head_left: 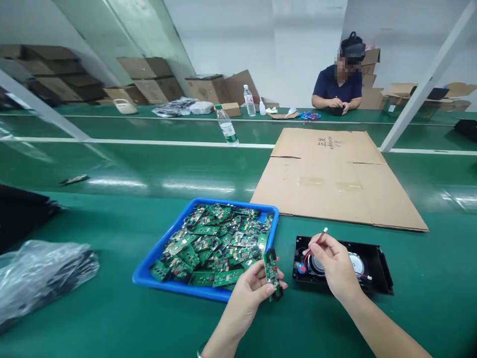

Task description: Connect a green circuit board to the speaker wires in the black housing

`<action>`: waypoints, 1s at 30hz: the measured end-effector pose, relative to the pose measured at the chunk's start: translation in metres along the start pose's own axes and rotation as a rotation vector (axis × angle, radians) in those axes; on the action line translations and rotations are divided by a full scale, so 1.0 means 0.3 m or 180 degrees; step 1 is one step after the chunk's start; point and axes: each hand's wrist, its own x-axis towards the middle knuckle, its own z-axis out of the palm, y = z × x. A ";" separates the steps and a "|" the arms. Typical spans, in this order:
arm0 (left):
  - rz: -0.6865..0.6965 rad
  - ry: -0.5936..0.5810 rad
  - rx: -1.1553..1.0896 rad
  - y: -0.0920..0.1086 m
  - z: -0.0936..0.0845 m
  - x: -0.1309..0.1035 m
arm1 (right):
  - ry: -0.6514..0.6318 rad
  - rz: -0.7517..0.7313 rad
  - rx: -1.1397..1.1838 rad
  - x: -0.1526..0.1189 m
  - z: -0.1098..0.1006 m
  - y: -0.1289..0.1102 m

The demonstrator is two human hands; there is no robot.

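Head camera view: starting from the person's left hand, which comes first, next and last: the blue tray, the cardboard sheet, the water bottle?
1. Blue tray, just beside the left hand, which holds a circuit board.
2. Cardboard sheet, farther back on the right.
3. Water bottle, beyond it, mid-table.

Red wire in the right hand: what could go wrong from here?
1. The right hand pinches the thin red wire with its end free in the air; a tug might strain it where it meets the speaker.
2. The left hand holds the circuit board by fingertips at the blue tray edge; it could slip.
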 end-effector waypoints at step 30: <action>0.0388 -0.0026 0.0538 0.016 0.076 0.002 | -0.0586 -0.1699 -0.2383 -0.064 0.036 -0.007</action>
